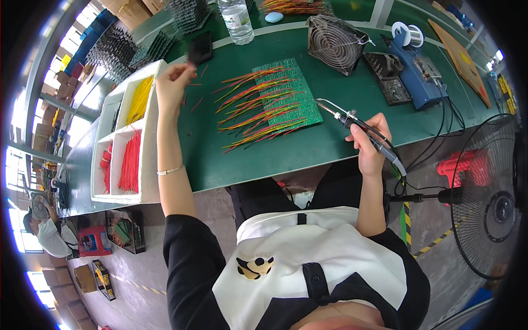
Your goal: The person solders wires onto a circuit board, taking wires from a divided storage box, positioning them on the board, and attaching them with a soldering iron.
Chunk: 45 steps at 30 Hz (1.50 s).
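My right hand (372,144) grips a soldering iron (379,144) with a thin curved metal feed tube beside its tip. The tip points left, at the right edge of a green circuit board panel (297,82). Rows of red, yellow and black wires (258,104) lie across that panel, their loose ends reaching left. Above the right wall of a white foam box (151,165), my left hand (176,82) is raised with its fingertips pinched; what they hold, if anything, is blurred. Yellow wires (141,100) and red wires (130,162) fill compartments of the box.
Short red wire pieces (197,104) are scattered on the green table (220,170) beside the box. Farther back are a black object (201,48), a water bottle (237,23) and a small square fan (334,44). A blue solder feeder (415,71) with cables stands right; a large fan (492,203) is near.
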Available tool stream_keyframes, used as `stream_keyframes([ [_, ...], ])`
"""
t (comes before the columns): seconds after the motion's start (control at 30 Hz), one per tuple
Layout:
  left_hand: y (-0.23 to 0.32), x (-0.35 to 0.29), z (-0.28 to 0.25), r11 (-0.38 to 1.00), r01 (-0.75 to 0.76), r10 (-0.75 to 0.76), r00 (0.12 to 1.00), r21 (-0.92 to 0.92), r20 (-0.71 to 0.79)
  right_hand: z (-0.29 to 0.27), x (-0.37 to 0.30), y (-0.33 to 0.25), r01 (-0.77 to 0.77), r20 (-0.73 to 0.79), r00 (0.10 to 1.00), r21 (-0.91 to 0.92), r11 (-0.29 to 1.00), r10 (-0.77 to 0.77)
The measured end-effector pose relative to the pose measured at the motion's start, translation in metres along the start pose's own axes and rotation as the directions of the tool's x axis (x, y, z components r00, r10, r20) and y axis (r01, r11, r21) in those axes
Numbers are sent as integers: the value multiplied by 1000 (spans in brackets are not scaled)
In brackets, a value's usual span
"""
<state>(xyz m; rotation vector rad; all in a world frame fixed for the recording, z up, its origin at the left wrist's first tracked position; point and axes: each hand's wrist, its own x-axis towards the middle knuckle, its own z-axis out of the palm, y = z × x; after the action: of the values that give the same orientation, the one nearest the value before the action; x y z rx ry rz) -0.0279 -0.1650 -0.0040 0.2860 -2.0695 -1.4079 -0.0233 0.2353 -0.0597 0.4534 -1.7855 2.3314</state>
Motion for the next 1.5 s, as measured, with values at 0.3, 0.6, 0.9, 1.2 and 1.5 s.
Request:
stream_keyframes([
  [0.3,-21,-53,7,997,61,-66,990,42,127,-1,0,-1,-14,2,1000,-19,1000,14],
  [0.6,-25,-59,0,989,70,-91,983,133,157,-1,-1,0,-4,14,1000,-10,1000,4],
  [0.9,13,-74,6,684,-346,194,935,642,297,-2,-1,1,1,15,1000,-21,1000,-1],
  [1.2,14,-67,11,444,-527,172,844,724,508,-2,-2,1,0,1,1000,-31,1000,0],
  [1.5,12,-62,4,495,-442,162,893,748,420,-3,-2,0,16,0,1000,-8,1000,-16],
])
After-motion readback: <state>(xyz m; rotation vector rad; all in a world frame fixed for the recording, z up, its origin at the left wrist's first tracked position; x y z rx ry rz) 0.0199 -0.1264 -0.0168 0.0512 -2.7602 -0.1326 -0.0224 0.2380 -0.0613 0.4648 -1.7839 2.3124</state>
